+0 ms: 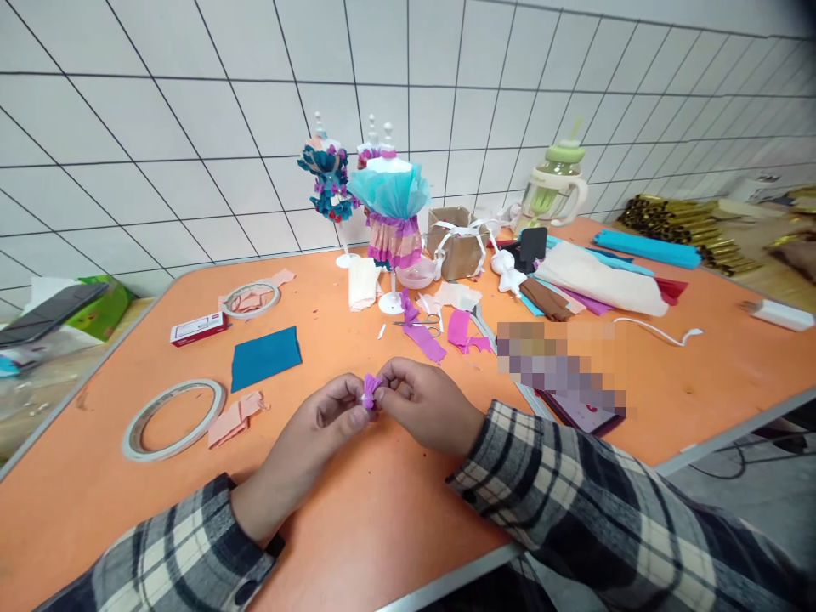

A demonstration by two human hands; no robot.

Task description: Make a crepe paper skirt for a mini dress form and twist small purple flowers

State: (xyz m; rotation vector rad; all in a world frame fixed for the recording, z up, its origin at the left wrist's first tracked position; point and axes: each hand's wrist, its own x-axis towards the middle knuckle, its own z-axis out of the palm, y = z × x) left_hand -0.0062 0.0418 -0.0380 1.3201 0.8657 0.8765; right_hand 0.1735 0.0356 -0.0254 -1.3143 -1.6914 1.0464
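Note:
Between my two hands is a small gathered bow of purple crepe paper [370,389], held above the orange table [395,510]. My left hand [331,416] pinches it from the left with thumb and fingertips. From the right, the fingertips of my right hand [424,399] close on its edge. Just beyond my hands lie a pair of small scissors [421,322], purple paper strips [426,342] and pink paper scraps [460,330]. Small dress forms stand farther back, one wearing a turquoise and purple paper dress [392,195], another a dark teal one [328,183].
At left lie two tape rolls [173,419], a blue paper sheet [266,359], peach paper pieces [235,421] and a small box [198,328]. At right are a phone [583,412], a white cable [663,336], folded papers [603,276] and a drinking bottle [552,187].

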